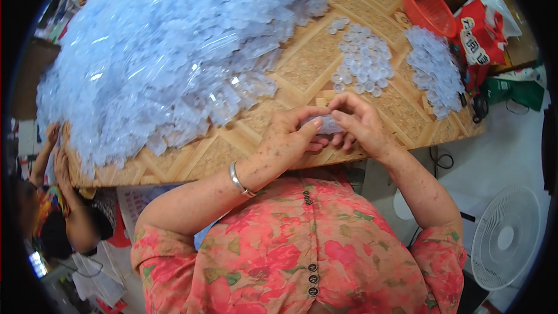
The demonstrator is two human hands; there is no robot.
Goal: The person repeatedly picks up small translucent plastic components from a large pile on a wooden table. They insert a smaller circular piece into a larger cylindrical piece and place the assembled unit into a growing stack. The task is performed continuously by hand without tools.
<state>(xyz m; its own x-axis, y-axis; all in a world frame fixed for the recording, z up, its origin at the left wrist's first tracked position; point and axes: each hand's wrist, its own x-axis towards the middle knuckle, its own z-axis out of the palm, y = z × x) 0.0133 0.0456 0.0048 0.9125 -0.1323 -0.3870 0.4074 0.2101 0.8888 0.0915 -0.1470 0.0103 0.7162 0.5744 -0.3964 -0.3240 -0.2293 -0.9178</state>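
Near the table's front edge, both my hands are closed on one small clear plastic tube [329, 124]. My left hand [293, 132], with a silver bangle at the wrist, pinches its left end between thumb and fingers. The fingers of my right hand [361, 126] close over its right end, so that end is partly hidden. Just beyond my hands lies a loose cluster of small round clear caps [365, 58]. Farther right is a small pile of clear plastic pieces [433, 70]. A huge heap of clear, bluish plastic pieces [174, 52] covers the table's left and far side.
The wood-patterned table [308, 52] ends close to my body. At its right edge stand a red plastic basket [429, 9], a red bag [481, 35] and black-handled scissors [480, 108]. A white fan [505, 237] is at lower right. Another person's arms [64, 174] reach the heap at left.
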